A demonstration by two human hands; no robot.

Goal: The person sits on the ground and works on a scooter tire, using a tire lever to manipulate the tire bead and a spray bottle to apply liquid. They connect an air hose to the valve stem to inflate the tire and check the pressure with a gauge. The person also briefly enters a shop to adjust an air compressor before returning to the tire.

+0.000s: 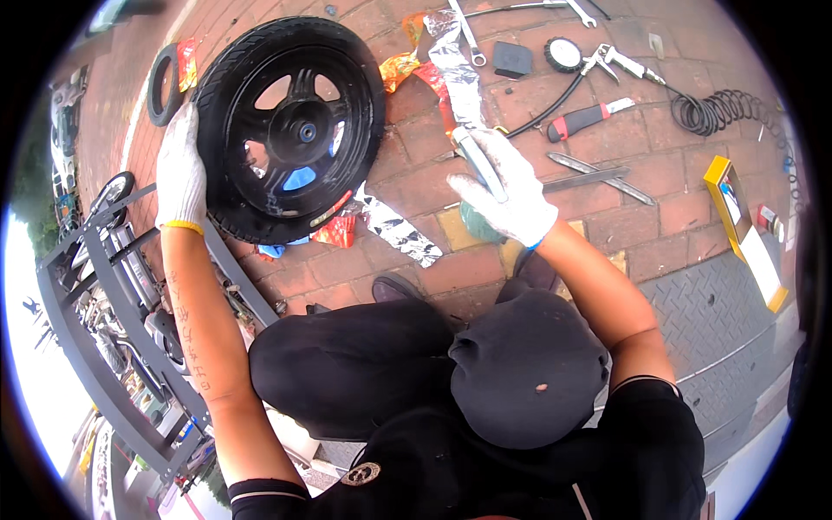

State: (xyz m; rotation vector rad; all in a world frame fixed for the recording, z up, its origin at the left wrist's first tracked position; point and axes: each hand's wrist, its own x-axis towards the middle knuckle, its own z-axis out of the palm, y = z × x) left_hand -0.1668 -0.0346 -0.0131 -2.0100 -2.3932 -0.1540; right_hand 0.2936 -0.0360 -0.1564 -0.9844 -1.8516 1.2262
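A black spoked wheel with its tire is in front of me on the left. My left hand, in a white knit glove, holds the tire's left edge, its fingers partly hidden behind the tread. My right hand, gloved too, has its fingers around a pale silver-blue cylindrical tool, whose exact kind I cannot make out. Beyond that hand lies a crumpled silver and red foil wrapper. Another foil strip sticks out beside the wheel's lower right. Blue material shows through the spokes.
On the brick paving to the right lie a red-black utility knife, metal tire levers, a pressure gauge with coiled hose and a yellow box. Wrenches lie farther off. A grey metal frame stands at left.
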